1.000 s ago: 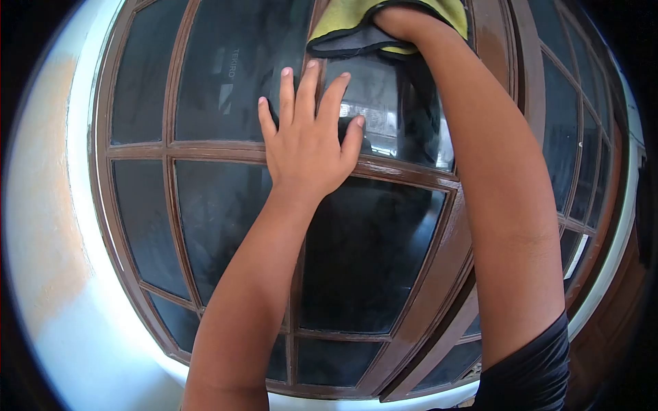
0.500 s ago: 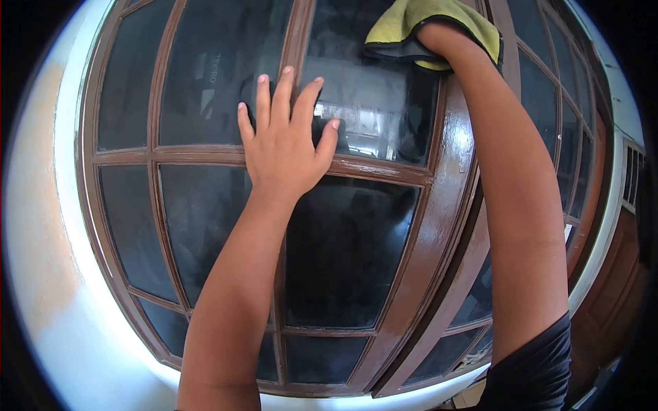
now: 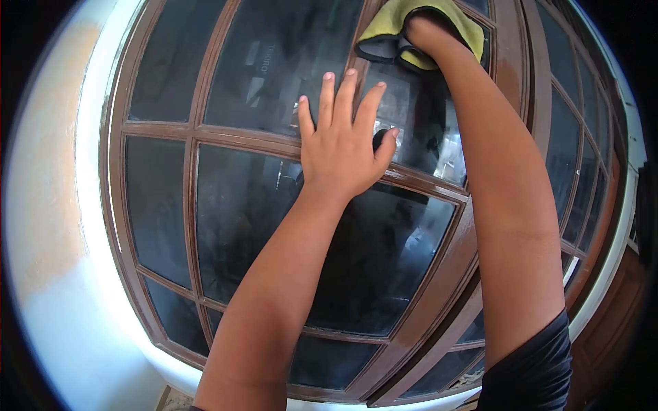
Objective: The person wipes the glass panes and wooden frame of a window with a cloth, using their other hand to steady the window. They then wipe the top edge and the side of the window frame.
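My left hand [image 3: 341, 147] lies with its fingers spread against the brown wooden window frame [image 3: 247, 139], over the crossing of its bars and the glass beside it. At the top of the view, my right hand [image 3: 426, 35] is pressed into a yellow-green cloth [image 3: 385, 25] with a dark edge and grey underside. Folds of the cloth hide its fingers. The cloth rests against the upper glass pane [image 3: 418, 109], which shows bright reflections. Below my left hand is a lower dark pane [image 3: 384, 274].
A second brown-framed window panel [image 3: 565, 144] stands to the right, beyond a vertical gap. On the left is a white wall [image 3: 75, 329] with a peach-coloured patch. A brown wooden door [image 3: 610, 329] shows at the far right.
The view has shifted, so the window and my left hand sit further right in it. My right hand has moved the cloth left across the upper pane. My left hand keeps its place on the frame.
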### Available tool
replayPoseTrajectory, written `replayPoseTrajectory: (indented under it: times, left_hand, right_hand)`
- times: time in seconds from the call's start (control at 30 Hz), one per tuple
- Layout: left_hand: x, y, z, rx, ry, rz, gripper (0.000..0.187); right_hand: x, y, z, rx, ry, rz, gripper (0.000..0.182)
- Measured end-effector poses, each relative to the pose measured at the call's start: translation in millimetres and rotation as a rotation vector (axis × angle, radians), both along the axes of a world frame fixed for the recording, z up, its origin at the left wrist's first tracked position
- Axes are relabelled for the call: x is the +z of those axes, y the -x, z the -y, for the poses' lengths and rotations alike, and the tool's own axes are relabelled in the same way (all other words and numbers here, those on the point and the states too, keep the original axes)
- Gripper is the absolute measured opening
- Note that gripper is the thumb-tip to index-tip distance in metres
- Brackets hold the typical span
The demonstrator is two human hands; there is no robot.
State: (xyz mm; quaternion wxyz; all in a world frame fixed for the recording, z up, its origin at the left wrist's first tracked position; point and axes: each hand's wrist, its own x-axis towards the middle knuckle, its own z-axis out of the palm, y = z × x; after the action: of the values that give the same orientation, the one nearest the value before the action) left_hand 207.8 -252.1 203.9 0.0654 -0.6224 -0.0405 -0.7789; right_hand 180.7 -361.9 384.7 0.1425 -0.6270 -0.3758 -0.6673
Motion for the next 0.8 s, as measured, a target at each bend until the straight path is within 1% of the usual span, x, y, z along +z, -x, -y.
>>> replayPoseTrajectory:
  times: [0.07, 0.3, 0.5, 0.57, 0.6, 0.67, 0.7, 0.73, 0.77, 0.8]
  left_hand:
    - [0.0, -0.2, -0.5, -0.009, -0.007, 0.011, 0.060]
    - [0.9, -3.3, -1.8, 0.006, -0.012, 0.020, 0.060]
    - [1.1, -2.7, -5.8, -0.026, -0.017, 0.079, 0.063]
    - [-0.9, -2.7, -6.6, -0.077, -0.046, 0.071, 0.078]
    - [-1.2, -2.9, -6.6, -0.083, -0.041, 0.068, 0.078]
    - [-1.8, -2.8, -7.4, -0.054, -0.081, 0.110, 0.099]
    - [-2.0, -3.3, -8.8, -0.061, -0.077, 0.105, 0.099]
    - [-2.4, -3.6, -10.1, -0.062, -0.095, 0.117, 0.104]
    - [-3.0, -3.6, -11.3, -0.063, -0.111, 0.130, 0.109]
    - [-3.7, -2.7, -11.6, -0.052, -0.111, 0.141, 0.111]
  right_hand:
    - [-4.5, 3.9, -2.3, -0.002, 0.021, -0.002, 0.028]
    - [7.7, -8.5, -0.6, -0.030, 0.068, -0.072, 0.028]
    - [-16.2, 13.2, 8.2, -0.023, 0.125, -0.086, 0.028]
    - [-28.5, 19.5, 13.0, -0.037, 0.146, -0.100, 0.028]
    - [-34.3, 21.9, 16.5, -0.046, 0.156, -0.107, 0.028]
    - [-44.9, 24.4, 23.3, -0.057, 0.209, -0.077, 0.029]
    - [-52.6, 24.9, 28.1, -0.057, 0.252, -0.038, 0.029]
    - [-48.3, 1.4, 16.8, -0.054, 0.196, -0.028, 0.030]
    - [-38.3, -88.2, 5.9, -0.123, 0.299, 0.290, 0.055]
    - [-49.9, -84.3, 11.0, -0.039, 0.303, 0.325, 0.042]
